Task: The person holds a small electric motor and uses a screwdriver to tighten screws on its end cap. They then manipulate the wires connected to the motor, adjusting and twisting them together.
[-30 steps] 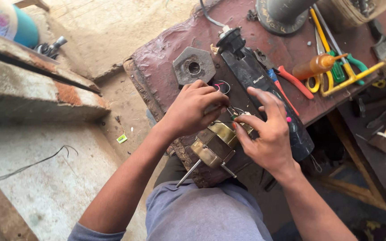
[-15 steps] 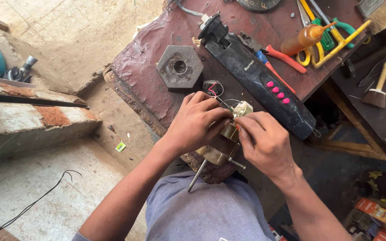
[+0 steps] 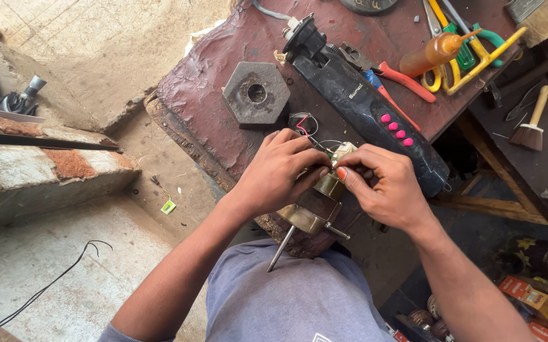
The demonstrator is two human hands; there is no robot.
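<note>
Left hand: the left hand (image 3: pixel 280 170) is curled nearly closed over the top of the small brass-coloured motor (image 3: pixel 315 206), and its fingertips pinch at the thin wires (image 3: pixel 324 147) there.
Right hand: the right hand (image 3: pixel 385 183) is also curled close, thumb and first fingers meeting the left ones at the pale connector piece (image 3: pixel 344 151); I cannot tell exactly which wire each finger has.
Motor place: it sits between and just under both hands, at the near edge of the dark red workbench (image 3: pixel 223 63), with its steel shaft (image 3: pixel 281 248) pointing down toward the person's body.
Step in hand: it seems a fine work on the wire ends at the top of the motor.
How to do it well: keep the motor body steady under the palms, move only the fingertips, and pull the wires gently so they do not break.
Nearby: a black power strip (image 3: pixel 375 120) lies just beyond the right hand, a grey hexagonal block (image 3: pixel 256 94) beyond the left hand.
</note>
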